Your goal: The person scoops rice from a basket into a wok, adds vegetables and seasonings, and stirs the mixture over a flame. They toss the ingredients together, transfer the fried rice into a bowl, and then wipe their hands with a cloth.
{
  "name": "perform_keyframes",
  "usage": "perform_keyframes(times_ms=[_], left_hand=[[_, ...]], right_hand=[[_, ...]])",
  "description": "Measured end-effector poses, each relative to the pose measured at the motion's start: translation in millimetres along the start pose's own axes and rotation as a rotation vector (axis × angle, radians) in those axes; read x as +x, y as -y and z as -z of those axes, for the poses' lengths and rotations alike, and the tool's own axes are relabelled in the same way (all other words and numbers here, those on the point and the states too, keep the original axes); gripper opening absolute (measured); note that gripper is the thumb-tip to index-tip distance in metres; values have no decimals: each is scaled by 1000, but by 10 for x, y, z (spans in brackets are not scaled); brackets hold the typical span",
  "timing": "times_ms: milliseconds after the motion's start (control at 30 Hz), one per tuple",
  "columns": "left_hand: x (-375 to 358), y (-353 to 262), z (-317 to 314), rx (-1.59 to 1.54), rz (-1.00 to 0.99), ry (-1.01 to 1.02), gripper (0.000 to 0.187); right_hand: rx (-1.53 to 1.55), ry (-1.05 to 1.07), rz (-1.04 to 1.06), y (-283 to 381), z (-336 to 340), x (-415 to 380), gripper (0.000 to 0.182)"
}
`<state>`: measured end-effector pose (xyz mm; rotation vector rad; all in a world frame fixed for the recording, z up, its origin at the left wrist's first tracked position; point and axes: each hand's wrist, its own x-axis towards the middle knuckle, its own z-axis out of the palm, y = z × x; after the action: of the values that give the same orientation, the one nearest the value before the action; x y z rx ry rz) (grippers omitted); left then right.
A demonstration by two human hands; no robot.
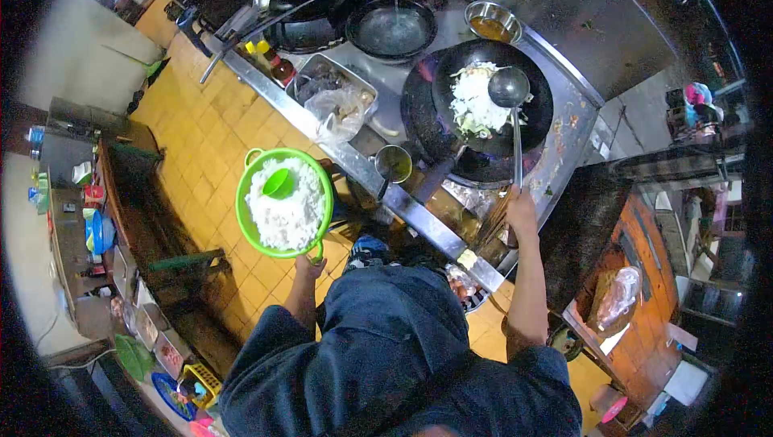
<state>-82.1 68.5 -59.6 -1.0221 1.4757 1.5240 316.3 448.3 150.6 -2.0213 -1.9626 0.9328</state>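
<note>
A green basket (243,210) of white rice (286,215) hangs over the tiled floor, a small green cup (279,183) lying on the rice. My left hand (309,264) grips the basket's handle at its lower right edge. On the right, my right hand (520,205) is closed round the long handle of a metal ladle (509,86). The ladle's bowl rests over the dark wok (451,74), at the right side of a heap of white rice (475,99) with bits of green.
A metal bowl of orange liquid (493,23) stands behind the wok. Left of the wok are a water-filled pan (391,30), a tray with a plastic bag (342,111) and a cup of yellowish liquid (394,164). The steel counter edge (435,223) runs before me.
</note>
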Motion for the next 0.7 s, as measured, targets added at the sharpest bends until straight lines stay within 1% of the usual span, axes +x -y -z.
perform_keyframes(times_ms=[33, 67, 100, 133, 167, 200, 233, 267, 300, 333, 367, 400, 433, 467, 500, 533, 567, 600, 633, 667, 700], left_hand=[[-52, 19, 48, 78, -16, 12, 43], [-84, 2, 38, 153, -39, 33, 40], [164, 25, 136, 311, -104, 41, 44], [-122, -19, -21, 542, -164, -115, 51], [-126, -21, -121, 665, -283, -276, 53], [-96, -36, -133, 786, -397, -446, 55], [235, -60, -123, 994, -369, -687, 57], [-411, -67, -534, 1009, -681, -933, 61], [-1045, -160, -879, 930, -849, -712, 61], [-1001, -108, -1055, 1064, -1335, -664, 52], [-1236, -227, -1270, 976, -1508, -86, 41], [-1539, -303, -1586, 1114, -1595, 228, 47], [-1658, -280, -1919, 1079, -1615, 490, 47], [-1912, -279, -2194, 1203, -1814, 597, 50], [-1940, -207, -2469, 1251, -1894, 671, 51], [-1948, -159, -2706, 1243, -1909, 699, 51], [-1939, -105, -2874, 1400, -1983, 684, 50], [-1902, -83, -2993, 1558, -2064, 664, 48], [-1798, -81, -3106, 1548, -2089, 699, 48], [-1652, -74, -3206, 1674, -2074, 698, 39], [-1575, -66, -3251, 1804, -2044, 690, 32]], right_hand=[[-37, -54, 5, 307, 162, -136, 43], [-30, -73, 12, 244, 69, -90, 43], [10, -195, 111, 73, -133, -106, 43], [48, -312, 203, -29, -279, -159, 43], [-20, -269, 53, 7, -304, -229, 43], [-21, -268, 46, 145, -204, -281, 43], [-58, -134, 6, 319, -38, -374, 40], [-97, -3, -29, 460, 120, -471, 39], [-6, -61, -54, 624, 176, -561, 38], [0, -82, -45, 590, 78, -510, 38], [-59, -273, 67, 414, -165, -436, 39], [-67, -303, 93, 302, -303, -385, 39], [-92, -242, 98, 297, -308, -337, 39], [-150, -78, 97, 370, -206, -300, 39], [-167, 4, 75, 553, -59, -300, 39], [-174, 25, 63, 741, 42, -306, 39], [-115, -115, -30, 765, -39, -267, 37], [-130, -209, 0, 691, -192, -190, 37], [-192, -247, 90, 514, -406, -93, 37], [-275, -146, 173, 374, -498, 19, 36], [-297, -23, 185, 325, -440, 88, 36]])
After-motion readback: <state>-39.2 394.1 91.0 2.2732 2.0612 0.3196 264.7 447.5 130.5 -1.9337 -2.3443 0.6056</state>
